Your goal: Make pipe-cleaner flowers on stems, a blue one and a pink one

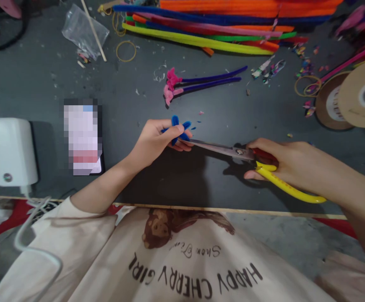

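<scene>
Blue piece (175, 121), likely light and soft, is being pinched sensibly near centre by left fingers (170, 134), right fingers (266, 146) gripping scissors (239, 152).

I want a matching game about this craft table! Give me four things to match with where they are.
Things:
1. Scissors
2. Blue piece
3. Clear bag
4. Tan spool

Places:
A. At the picture's right edge
B. In the left hand
C. Near the top left, with a stick across it
D. In the right hand

Right pairs: 1-D, 2-B, 3-C, 4-A
</scene>
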`<state>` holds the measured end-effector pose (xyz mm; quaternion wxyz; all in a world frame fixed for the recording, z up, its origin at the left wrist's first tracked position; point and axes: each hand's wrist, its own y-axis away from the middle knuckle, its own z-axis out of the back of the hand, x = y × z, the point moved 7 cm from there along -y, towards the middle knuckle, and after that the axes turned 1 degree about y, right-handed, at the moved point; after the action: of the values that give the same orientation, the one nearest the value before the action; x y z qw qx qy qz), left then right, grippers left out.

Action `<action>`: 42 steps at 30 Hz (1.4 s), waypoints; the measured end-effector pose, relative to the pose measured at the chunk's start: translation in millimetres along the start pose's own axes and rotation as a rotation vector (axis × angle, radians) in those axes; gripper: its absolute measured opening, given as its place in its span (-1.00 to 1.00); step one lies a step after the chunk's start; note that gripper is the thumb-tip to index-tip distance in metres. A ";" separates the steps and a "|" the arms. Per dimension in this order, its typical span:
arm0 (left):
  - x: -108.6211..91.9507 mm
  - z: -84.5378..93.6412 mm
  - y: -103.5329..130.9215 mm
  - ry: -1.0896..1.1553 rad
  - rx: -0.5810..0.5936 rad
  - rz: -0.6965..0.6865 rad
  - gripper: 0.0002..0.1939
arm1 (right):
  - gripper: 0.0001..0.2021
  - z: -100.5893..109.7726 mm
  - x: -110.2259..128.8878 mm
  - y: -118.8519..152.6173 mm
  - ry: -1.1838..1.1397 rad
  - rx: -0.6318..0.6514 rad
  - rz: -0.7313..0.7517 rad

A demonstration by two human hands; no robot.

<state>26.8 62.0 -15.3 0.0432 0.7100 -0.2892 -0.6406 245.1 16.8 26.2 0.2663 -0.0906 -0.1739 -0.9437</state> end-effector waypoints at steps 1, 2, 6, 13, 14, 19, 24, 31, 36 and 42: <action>0.5 -0.2 -0.1 0.008 0.003 0.005 -0.78 | -0.27 -0.6 -0.6 0.1 0.020 -0.014 0.005; 1.1 -0.4 -0.3 0.014 0.008 0.010 -0.78 | -0.26 -1.2 -1.3 0.2 0.045 -0.027 0.008; 2.3 -1.3 -0.6 0.029 0.016 0.022 -0.77 | -0.25 -3.3 -2.7 1.8 0.122 -0.025 0.015; 0.3 1.0 -1.1 0.027 -0.028 -0.001 -0.76 | -0.22 -2.6 -1.5 6.3 0.118 0.029 -0.029; -0.2 1.1 -0.9 0.022 -0.030 -0.007 -0.76 | -0.22 -3.1 -1.2 5.9 0.107 0.038 -0.037; -1.4 1.5 0.2 -0.012 -0.035 -0.032 -0.75 | -0.20 -2.5 1.6 -0.3 0.027 0.048 -0.046; -2.2 1.8 0.2 -0.012 -0.036 -0.059 -0.73 | -0.21 0.0 1.8 -4.3 0.022 0.031 -0.035; -2.7 1.8 0.0 -0.061 -0.057 -0.044 -0.70 | -0.21 -1.9 2.9 -2.2 0.112 -0.049 -0.003; -1.0 2.3 0.0 -0.112 -0.085 -0.009 -0.67 | -0.19 -0.9 4.0 -2.1 0.178 -0.076 -0.001; -0.5 3.7 -0.2 -0.080 -0.097 -0.039 -0.68 | -0.19 -2.2 2.7 -0.6 0.101 0.001 -0.036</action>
<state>23.5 63.6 -15.7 0.0537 0.6863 -0.2454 -0.6825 242.3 15.2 24.8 0.2576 -0.0394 -0.1625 -0.9517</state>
